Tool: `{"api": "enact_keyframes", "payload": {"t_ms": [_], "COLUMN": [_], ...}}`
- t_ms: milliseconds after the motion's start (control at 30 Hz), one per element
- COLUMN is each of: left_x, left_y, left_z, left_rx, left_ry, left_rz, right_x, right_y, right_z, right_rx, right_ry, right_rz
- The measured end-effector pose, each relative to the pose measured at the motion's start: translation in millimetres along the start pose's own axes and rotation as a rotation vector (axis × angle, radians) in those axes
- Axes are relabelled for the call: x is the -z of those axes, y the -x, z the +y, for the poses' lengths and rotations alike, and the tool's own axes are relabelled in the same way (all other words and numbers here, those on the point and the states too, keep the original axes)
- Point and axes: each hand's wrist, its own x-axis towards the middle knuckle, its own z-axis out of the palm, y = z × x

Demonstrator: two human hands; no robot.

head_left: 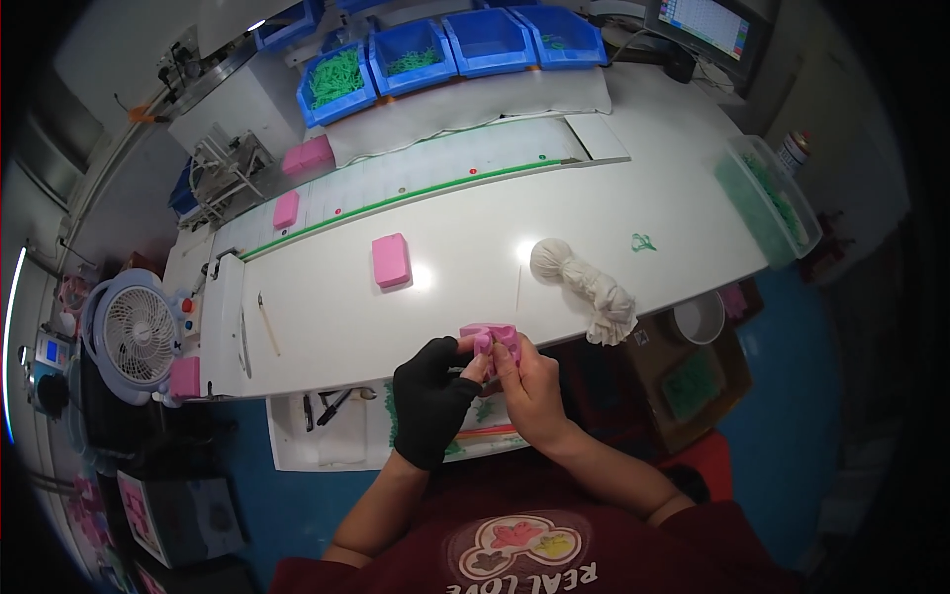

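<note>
Above the table's front edge, both hands grip a pink block-like piece with hollows in it, perhaps a rubber mold [506,334]. My left hand [431,394], in a black glove with bare fingertips, closes on its left side. Bare, my right hand [535,388] pinches it from the right with the thumb on top. The fingers partly cover the piece, and whatever lies in its hollows cannot be made out. A closed pink block [391,260] rests on the white table [455,233] beyond my left hand. To the right lies a tied off-white cloth bundle [584,287].
Blue bins [414,61] with green pieces line the back. A green-edged conveyor [396,193] carries pink blocks. A fan [136,327] stands left, and a clear tub [762,203] sits at right. Below the table edge, an open drawer [341,436] holds pens and green bits.
</note>
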Motion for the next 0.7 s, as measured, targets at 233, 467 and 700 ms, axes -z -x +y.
{"api": "enact_keyframes", "payload": {"t_ms": [233, 467, 700], "left_x": [6.0, 20.6, 28.6], "left_y": [2.2, -3.4, -11.9], "left_z": [4.7, -6.1, -14.5], "left_rx": [0.045, -0.049, -0.394], "left_ry": [0.062, 0.027, -0.319], "left_rz": [-0.055, -0.076, -0.308], "right_x": [2.5, 1.4, 2.2], "right_y": [2.2, 0.9, 5.5], "right_z": [3.8, 5.7, -8.3], "right_rx": [0.157, -0.074, -0.4], "right_ry": [0.22, -0.306, -0.583], "right_rz": [0.108, 0.054, -0.189]}}
